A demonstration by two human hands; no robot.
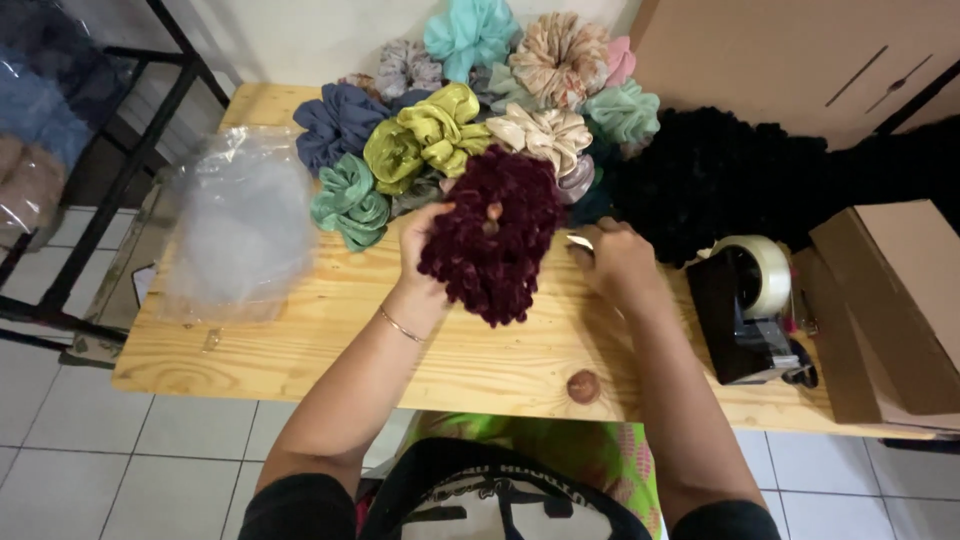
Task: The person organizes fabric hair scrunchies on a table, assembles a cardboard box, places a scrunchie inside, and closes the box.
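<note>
My left hand [420,250] grips a large dark red velvet scrunchie [492,232], holding it up over the wooden table [330,345]; a fingertip shows through its centre hole. My right hand [618,262] rests on the table just right of the scrunchie, fingers curled around something small and pale that I cannot identify. Behind the hands lies a pile of scrunchies: yellow-green [425,135], green [348,200], navy [335,120], cream [540,132], teal [470,32] and a patterned beige one [560,55].
A heap of black scrunchies [720,175] lies at the right. A black tape dispenser [745,300] with a clear tape roll stands beside cardboard boxes [895,300]. A clear plastic bag [240,225] lies at the left. A black metal rack [110,170] stands off the table's left edge.
</note>
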